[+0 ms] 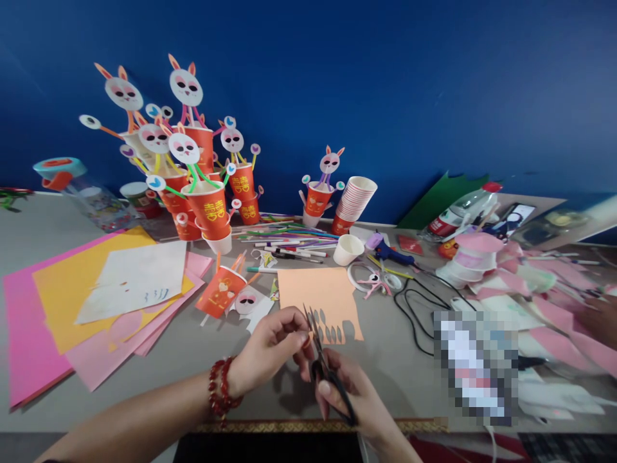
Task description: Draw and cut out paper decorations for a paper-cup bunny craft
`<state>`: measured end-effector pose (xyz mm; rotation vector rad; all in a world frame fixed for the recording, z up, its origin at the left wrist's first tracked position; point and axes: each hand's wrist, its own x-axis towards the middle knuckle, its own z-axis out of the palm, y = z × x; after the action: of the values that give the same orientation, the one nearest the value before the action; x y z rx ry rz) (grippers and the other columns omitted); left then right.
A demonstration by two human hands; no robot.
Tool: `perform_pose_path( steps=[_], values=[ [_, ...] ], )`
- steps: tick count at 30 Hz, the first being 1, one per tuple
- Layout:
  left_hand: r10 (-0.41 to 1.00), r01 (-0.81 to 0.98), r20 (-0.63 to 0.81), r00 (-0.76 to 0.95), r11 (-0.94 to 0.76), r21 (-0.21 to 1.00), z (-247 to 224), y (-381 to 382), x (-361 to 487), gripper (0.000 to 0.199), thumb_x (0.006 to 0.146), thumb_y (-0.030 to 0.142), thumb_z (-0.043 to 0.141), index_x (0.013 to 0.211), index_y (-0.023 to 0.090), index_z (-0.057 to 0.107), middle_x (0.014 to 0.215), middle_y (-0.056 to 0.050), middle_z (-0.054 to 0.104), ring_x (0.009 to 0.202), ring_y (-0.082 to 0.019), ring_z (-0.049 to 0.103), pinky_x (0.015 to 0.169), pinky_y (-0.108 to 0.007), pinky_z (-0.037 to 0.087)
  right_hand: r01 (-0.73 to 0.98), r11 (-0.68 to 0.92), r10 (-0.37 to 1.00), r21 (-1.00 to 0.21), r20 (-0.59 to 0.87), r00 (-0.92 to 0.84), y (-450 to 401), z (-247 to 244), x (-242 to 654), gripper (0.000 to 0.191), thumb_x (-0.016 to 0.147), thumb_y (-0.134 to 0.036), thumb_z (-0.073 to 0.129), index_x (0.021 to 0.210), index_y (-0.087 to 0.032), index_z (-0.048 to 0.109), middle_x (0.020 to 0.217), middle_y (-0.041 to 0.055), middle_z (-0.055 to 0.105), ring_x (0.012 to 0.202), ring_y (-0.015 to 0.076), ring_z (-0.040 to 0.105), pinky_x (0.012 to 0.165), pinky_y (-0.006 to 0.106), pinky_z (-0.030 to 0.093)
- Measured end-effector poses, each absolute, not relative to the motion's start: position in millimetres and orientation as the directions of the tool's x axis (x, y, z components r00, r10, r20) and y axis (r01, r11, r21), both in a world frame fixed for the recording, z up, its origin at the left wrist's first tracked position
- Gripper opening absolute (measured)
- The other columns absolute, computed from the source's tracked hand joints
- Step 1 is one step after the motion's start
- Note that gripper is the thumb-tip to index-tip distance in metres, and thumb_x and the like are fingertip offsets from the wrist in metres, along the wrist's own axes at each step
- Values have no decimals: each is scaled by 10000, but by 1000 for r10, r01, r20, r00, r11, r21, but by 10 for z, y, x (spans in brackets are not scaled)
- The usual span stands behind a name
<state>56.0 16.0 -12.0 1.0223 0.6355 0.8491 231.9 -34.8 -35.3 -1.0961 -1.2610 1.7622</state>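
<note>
My right hand is closed round the handles of black scissors, whose blades point up and away over the table. Left of the blades, my left hand has its fingers pinched on a small orange paper piece, mostly hidden by the fingertips. Just beyond both hands lies a peach paper sheet with several leaf-shaped holes and a notch near its lower edge. A red cup lies tilted beside a white paper rabbit face left of that sheet.
Coloured sheets spread at left. Red cups with rabbit figures stand behind, near stacked cups and pens. A glue gun, black cable, bottle and pink-white items are right, where another person's hand shows.
</note>
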Motion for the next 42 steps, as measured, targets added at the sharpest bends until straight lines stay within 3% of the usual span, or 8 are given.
perform_pose_path(
  steps=[9, 18, 31, 42],
  values=[
    [896, -218, -54, 440, 164, 962, -145, 185, 576, 262, 863, 405, 604, 800, 165, 522, 647, 28, 530, 446, -52, 454, 426, -169, 383, -8, -300, 884, -954, -275, -377, -345, -322, 2386, 518, 695, -668, 682, 723, -201, 459, 533, -60, 480, 441, 84, 435, 449, 198, 349],
    [907, -195, -61, 416, 155, 968, -32, 204, 564, 193, 804, 330, 649, 774, 161, 560, 697, 16, 532, 503, -59, 409, 447, -175, 327, -22, -333, 875, -942, -301, -379, -351, -383, 2405, 524, 676, -661, 699, 713, -207, 441, 535, -72, 471, 405, 75, 434, 423, 197, 358],
    [907, -128, -43, 420, 106, 986, -87, 215, 540, 81, 804, 221, 590, 765, 160, 554, 713, 13, 532, 573, -86, 464, 521, -189, 367, 11, -323, 885, -946, -306, -351, -359, -402, 2415, 467, 721, -580, 712, 726, -203, 437, 620, -69, 439, 465, 71, 451, 445, 193, 404],
    [904, -123, -67, 422, 130, 984, -62, 220, 548, 90, 784, 221, 600, 759, 155, 544, 698, 27, 513, 552, -72, 448, 505, -181, 356, 35, -348, 873, -937, -337, -353, -347, -385, 2414, 505, 702, -612, 710, 717, -205, 411, 627, -70, 441, 473, 64, 451, 451, 193, 416]
  ],
)
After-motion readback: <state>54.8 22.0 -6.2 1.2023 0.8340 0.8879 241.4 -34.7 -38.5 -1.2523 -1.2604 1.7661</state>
